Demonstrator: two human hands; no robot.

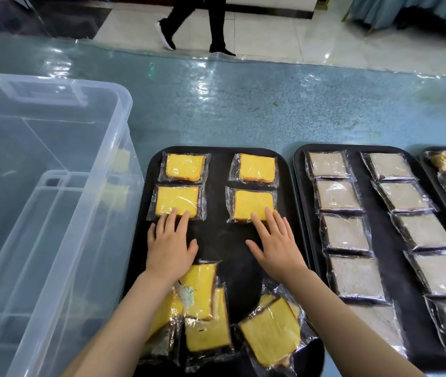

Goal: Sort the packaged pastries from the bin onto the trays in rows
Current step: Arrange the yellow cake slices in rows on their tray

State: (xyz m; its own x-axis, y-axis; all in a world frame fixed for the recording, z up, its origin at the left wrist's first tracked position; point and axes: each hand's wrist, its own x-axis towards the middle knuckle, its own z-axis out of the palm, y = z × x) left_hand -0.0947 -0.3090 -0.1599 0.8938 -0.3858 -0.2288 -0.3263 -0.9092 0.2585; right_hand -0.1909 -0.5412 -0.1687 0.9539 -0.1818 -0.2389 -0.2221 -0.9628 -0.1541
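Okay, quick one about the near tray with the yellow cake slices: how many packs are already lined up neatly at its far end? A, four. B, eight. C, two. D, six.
A: four wrapped yellow cake packs lie in two rows of two at the far end of the black tray, with the left hand and right hand resting flat on the nearer pair; the rest sit in a loose pile at the near end.

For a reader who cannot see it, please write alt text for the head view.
Both hands, left and right, press flat on yellow cake packs laid in two rows on a black tray, with loose packs piled at its near end. A clear bin stands left; a tray of pale packs lies right.
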